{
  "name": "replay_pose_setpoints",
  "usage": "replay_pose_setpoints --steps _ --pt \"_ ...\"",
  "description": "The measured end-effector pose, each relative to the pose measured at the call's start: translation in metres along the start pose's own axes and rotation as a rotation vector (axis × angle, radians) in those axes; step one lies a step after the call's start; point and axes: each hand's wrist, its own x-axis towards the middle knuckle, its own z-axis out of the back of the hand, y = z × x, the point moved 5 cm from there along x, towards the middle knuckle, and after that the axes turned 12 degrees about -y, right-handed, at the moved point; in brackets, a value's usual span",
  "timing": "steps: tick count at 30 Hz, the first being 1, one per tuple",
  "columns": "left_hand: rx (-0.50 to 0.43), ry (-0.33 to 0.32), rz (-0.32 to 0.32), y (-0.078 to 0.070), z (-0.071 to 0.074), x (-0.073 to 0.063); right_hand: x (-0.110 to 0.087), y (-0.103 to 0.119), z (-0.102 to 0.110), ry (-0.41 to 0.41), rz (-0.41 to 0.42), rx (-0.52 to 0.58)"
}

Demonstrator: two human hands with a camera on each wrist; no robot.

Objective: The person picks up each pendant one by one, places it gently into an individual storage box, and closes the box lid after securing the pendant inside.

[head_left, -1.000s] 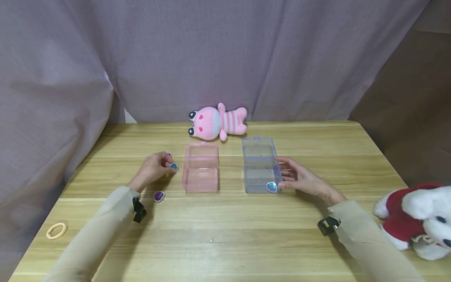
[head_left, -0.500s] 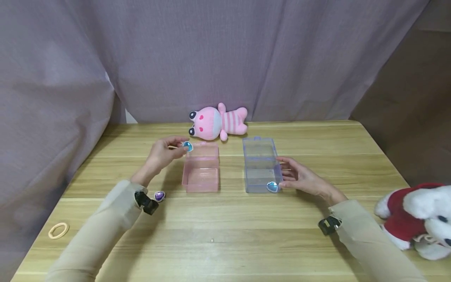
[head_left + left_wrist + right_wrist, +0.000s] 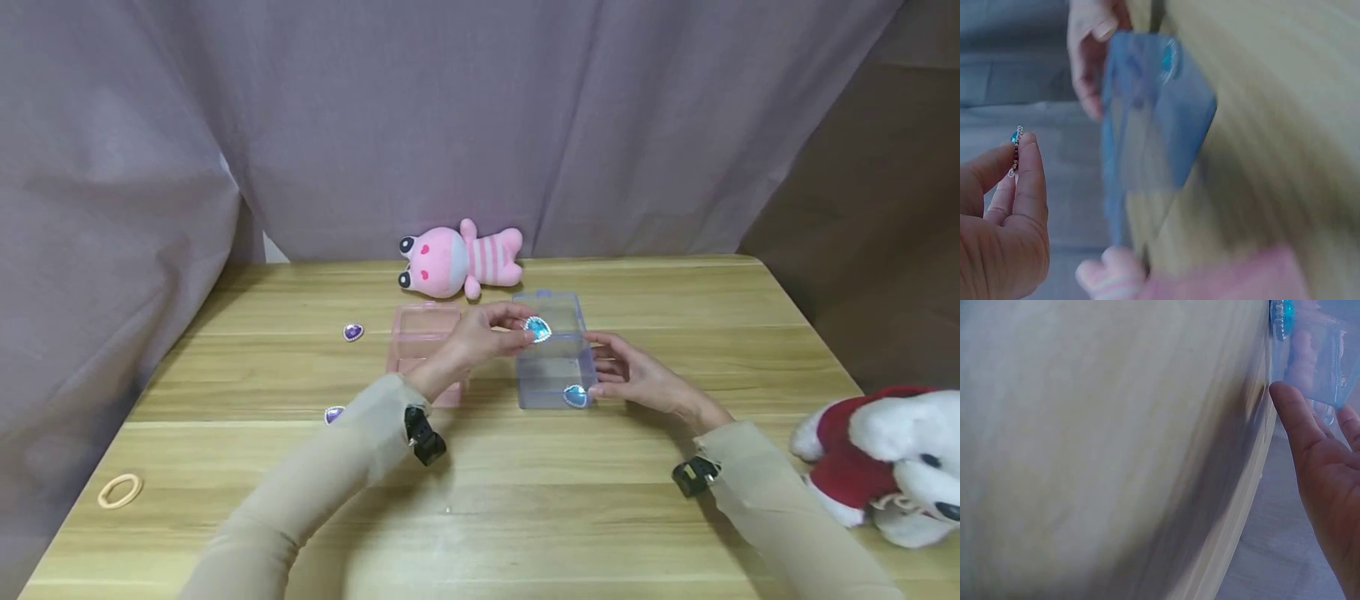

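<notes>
Jewel is pinched between the left hand's thumb and fingers near a blue box, whose side is touched by the right hand, thumb and fingers apart.

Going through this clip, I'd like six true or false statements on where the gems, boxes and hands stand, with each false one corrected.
1. The left grip pinches a blue gem. True.
2. The right grip touches the right side of the blue box. True.
3. The blue box is closed. False: its lid is folded back open.
4. Two purple gems lie on the table, left of the pink box. True.
5. Nothing lies behind the boxes. False: a pink plush toy lies there.
6. The pinched gem is the only blue one in view. False: a second blue gem shows at the blue box's near right corner.
</notes>
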Motion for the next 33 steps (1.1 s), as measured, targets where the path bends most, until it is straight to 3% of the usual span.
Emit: replay_pose_setpoints --steps 4,10,24,33 --pt "-0.003 0.015 0.066 0.015 -0.024 0.006 0.001 -0.001 -0.001 0.006 -0.007 0.009" --pt "0.016 0.029 0.118 0.029 -0.042 0.011 0.003 -0.001 -0.002 0.013 -0.020 0.019" --pt "0.089 0.055 0.179 0.036 -0.057 0.021 0.002 -0.001 -0.001 0.020 0.010 0.023" --pt "0.193 0.058 0.140 0.033 -0.061 0.025 -0.001 -0.001 -0.002 0.015 0.009 0.035"
